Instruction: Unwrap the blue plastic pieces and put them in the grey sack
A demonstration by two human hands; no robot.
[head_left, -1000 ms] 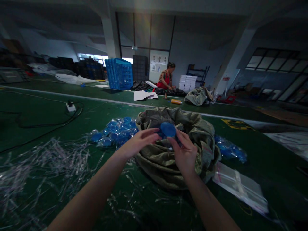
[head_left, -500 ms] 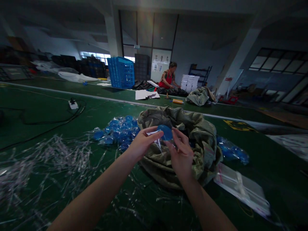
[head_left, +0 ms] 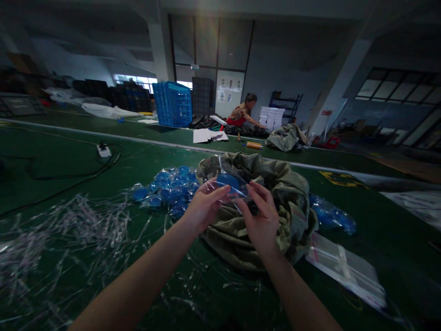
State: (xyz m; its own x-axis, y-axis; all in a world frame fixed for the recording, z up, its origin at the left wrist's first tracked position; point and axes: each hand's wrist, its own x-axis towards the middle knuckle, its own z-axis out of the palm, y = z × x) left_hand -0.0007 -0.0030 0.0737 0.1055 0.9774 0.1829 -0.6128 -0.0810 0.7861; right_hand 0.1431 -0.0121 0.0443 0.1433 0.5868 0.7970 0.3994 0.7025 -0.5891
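Note:
Between my hands, a round blue disc (head_left: 227,180) sits inside a clear plastic bag (head_left: 243,189). My left hand (head_left: 206,204) is closed on the bag's left side, its thumb by the disc. The fingers of my right hand (head_left: 261,212) pinch the bag's right edge. Below and behind them, a wide-mouthed olive woven sack (head_left: 289,184) stands on the green floor; its inside is mostly hidden. Left of the sack lies a heap of blue discs in clear bags (head_left: 172,186). To the right rest more bagged blue pieces (head_left: 332,215) and a stack of flat clear bags (head_left: 346,269).
Thin clear plastic strips (head_left: 86,225) litter the floor at left. A power strip (head_left: 104,150) with black cable lies beyond them. Farther back are a blue crate (head_left: 172,105), an orange roll (head_left: 254,145), another sack (head_left: 285,138) and a crouching person (head_left: 241,112).
The disc has shifted slightly left and is now within the clear bag, which is stretched between my hands. The person in the background has leaned forward, reaching right.

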